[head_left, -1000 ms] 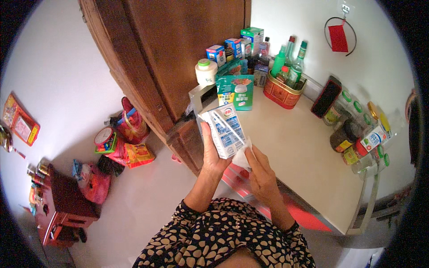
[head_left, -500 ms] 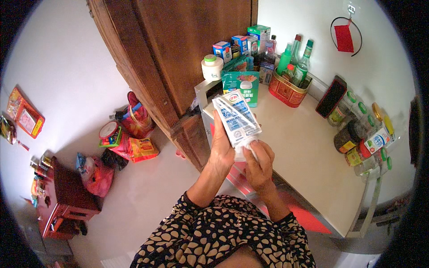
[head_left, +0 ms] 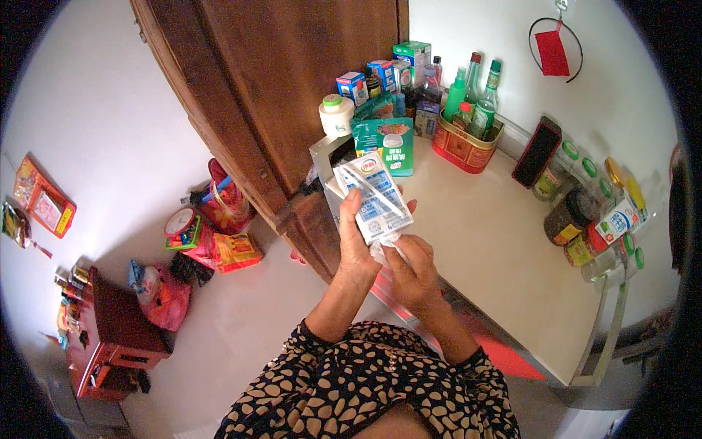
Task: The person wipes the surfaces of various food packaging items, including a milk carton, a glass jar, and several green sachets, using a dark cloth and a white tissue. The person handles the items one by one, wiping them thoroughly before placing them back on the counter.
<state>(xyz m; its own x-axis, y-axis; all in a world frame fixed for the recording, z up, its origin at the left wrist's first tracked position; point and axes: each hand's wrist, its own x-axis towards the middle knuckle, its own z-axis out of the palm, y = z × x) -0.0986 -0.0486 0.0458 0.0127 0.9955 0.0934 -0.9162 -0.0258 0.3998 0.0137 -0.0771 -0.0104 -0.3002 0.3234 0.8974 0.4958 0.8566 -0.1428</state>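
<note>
My left hand (head_left: 356, 245) is wrapped round a white and blue drink carton (head_left: 380, 212), held tilted in front of me. A straw (head_left: 374, 193) lies slantwise across the face of the carton. At the carton's lower end, crumpled whitish film (head_left: 378, 251) sticks out, and my right hand (head_left: 415, 274) pinches it between thumb and fingers. Part of the film is hidden by those fingers. Just beyond the carton, a green pouch (head_left: 398, 146) stands on the pale counter (head_left: 504, 249).
Bottles in a red and gold tin (head_left: 462, 152) stand at the back of the counter, near a white jar (head_left: 336, 115). A dark phone (head_left: 537, 154) leans by lidded jars (head_left: 563, 219) on the right. To the left are a wooden door (head_left: 285, 88), bags (head_left: 164, 296) and a red-brown cabinet (head_left: 121, 344).
My hands and the carton have shifted slightly left in the picture, along with the whole scene. The right hand sits a little lower against the carton and still pinches the film.
</note>
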